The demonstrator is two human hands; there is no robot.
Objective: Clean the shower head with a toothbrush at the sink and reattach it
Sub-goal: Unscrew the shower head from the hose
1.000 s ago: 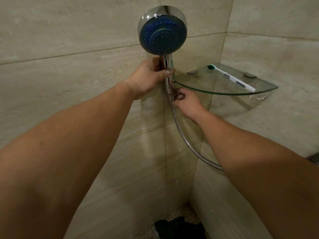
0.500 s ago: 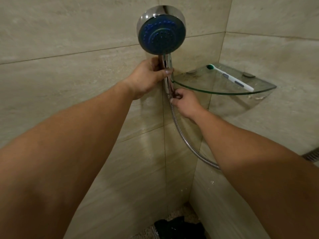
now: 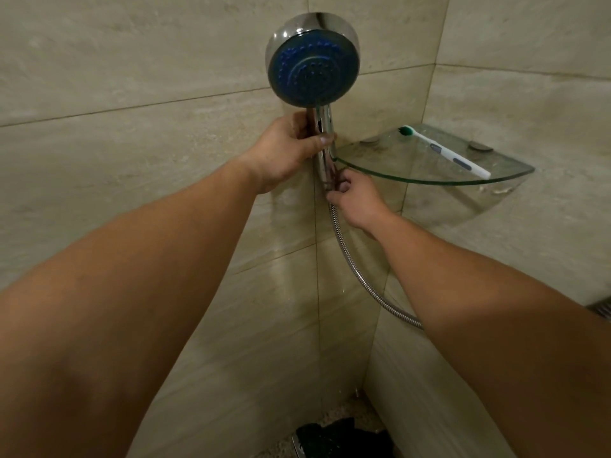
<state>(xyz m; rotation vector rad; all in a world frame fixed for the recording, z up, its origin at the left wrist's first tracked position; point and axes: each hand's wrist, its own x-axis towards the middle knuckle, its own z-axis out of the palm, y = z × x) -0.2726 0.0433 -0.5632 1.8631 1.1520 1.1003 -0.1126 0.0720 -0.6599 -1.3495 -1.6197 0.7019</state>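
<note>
The shower head (image 3: 312,59) stands upright against the tiled wall (image 3: 132,77) near the corner, its round blue face ringed in chrome and turned toward me, with small nubs spread over it. My left hand (image 3: 291,148) is wrapped around the chrome handle just below the face, thumb across the front. My right hand (image 3: 355,200) pinches the lower end of the handle where the metal hose (image 3: 357,276) joins it; the hose curves down and passes behind my right forearm. Just to the right a glass corner shelf (image 3: 429,180) juts out, its edge close beside the handle and my right fingers. The toothbrush (image 3: 444,152) lies on it, white with a green head. Something dark lies on the floor (image 3: 330,438) below.
</note>
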